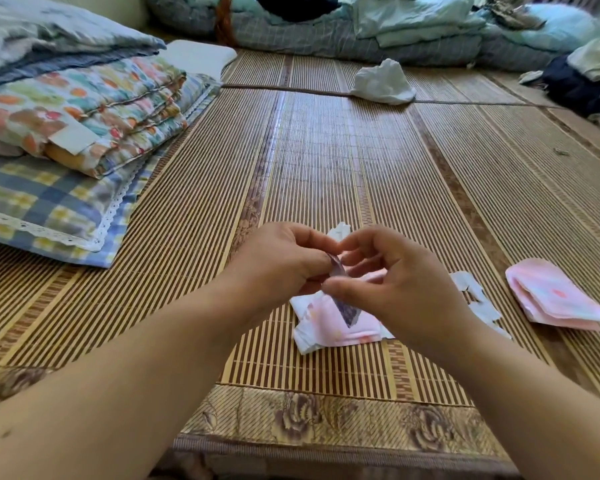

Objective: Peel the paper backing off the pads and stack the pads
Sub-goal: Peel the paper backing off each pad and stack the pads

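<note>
A pink and white pad [333, 323] hangs from my two hands just above the bamboo mat [309, 161]. My left hand [284, 268] pinches its top edge. My right hand [392, 282] pinches a dark purple strip of backing [347, 311] that runs down the pad's face. A bit of white paper [340, 232] shows above my fingers. To the right on the mat lies a small stack of pink pads [555, 299]. White scraps of peeled paper [478, 299] lie between that stack and my right hand.
Folded floral and checked quilts with a pillow [66, 140] are piled at the left. A crumpled white bag [381, 83] lies far ahead on the mat. Heaped bedding and clothes [413, 29] line the back and right side.
</note>
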